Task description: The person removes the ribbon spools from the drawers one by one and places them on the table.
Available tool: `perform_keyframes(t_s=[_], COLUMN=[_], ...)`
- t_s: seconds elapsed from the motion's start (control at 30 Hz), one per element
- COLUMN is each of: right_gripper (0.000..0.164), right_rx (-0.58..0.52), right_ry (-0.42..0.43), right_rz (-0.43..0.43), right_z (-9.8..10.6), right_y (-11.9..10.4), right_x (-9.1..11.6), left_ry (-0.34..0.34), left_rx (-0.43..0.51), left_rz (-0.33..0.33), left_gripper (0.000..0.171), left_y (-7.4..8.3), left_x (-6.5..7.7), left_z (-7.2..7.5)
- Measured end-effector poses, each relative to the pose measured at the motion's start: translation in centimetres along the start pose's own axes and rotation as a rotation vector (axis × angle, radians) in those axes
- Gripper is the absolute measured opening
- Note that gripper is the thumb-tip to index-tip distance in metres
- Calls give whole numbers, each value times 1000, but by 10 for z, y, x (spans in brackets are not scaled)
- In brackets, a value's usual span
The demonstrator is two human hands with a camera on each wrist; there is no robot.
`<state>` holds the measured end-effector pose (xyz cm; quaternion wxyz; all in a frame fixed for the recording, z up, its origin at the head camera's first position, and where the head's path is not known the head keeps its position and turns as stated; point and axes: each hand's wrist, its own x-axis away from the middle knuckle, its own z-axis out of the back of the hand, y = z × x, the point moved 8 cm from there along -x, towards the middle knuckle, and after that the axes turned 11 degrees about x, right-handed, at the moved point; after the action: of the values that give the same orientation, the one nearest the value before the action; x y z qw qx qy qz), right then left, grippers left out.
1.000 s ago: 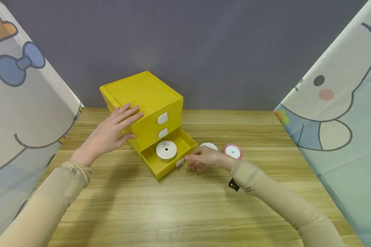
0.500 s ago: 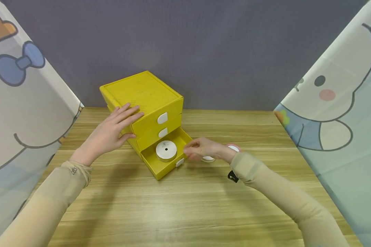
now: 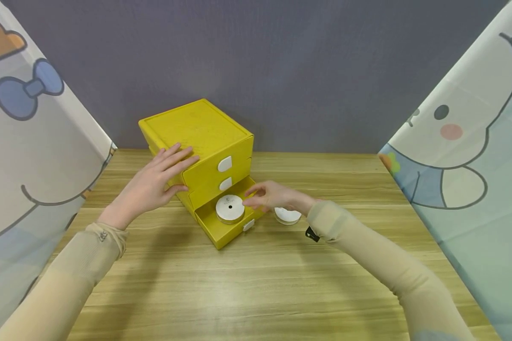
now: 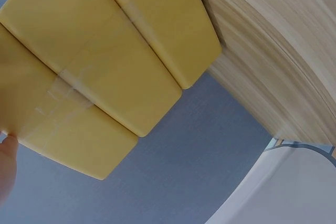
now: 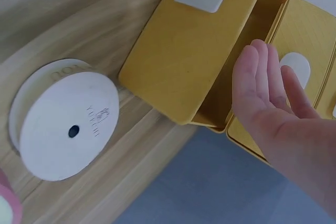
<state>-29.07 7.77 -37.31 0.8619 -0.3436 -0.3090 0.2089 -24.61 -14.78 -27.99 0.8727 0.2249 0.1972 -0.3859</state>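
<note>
A yellow three-drawer box [image 3: 198, 125] stands on the wooden table with its bottom drawer [image 3: 216, 237] pulled out. Inside that drawer lies a white ribbon spool [image 3: 229, 207]. My left hand [image 3: 153, 180] rests with spread fingers on the box's top left edge, thumb against its side. Over the drawer's right side hovers my right hand [image 3: 273, 195], fingers gently bent, nothing in its grasp, fingertips close to the spool. In the right wrist view this hand [image 5: 273, 93] overlaps the drawer opening, its fingers extended and the thumb apart.
A second white ribbon spool [image 5: 71, 124] sits on the table right of the drawer. At the lower left of the right wrist view a pink spool [image 5: 8, 203] shows partly. A grey wall [image 3: 315, 76] stands behind, with patterned cloths [image 3: 465, 123] at both sides.
My right hand has moved from beside the drawer's white handle up and left over the drawer. The pink spool is now hidden in the head view. My left hand stays put.
</note>
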Motion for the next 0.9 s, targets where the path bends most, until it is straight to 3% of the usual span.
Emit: perform_keyframes(t_s=[0.17,0.7,0.9], right_gripper=[53,56,57], right_rx=[7,230,257], right_ry=[1,-6,-7], right_rz=[22,100,90], right_z=[-4,-12,-15], right_y=[-8,-24,-25], right_x=[-8,-27,-32], left_ry=[-2,1,-2], left_rx=[-2,-16,-10], left_rz=[-1,-6,0], left_gripper=[82,82,82], left_y=[0,-1,0], left_x=[1,1,0], left_z=[-1,0,0])
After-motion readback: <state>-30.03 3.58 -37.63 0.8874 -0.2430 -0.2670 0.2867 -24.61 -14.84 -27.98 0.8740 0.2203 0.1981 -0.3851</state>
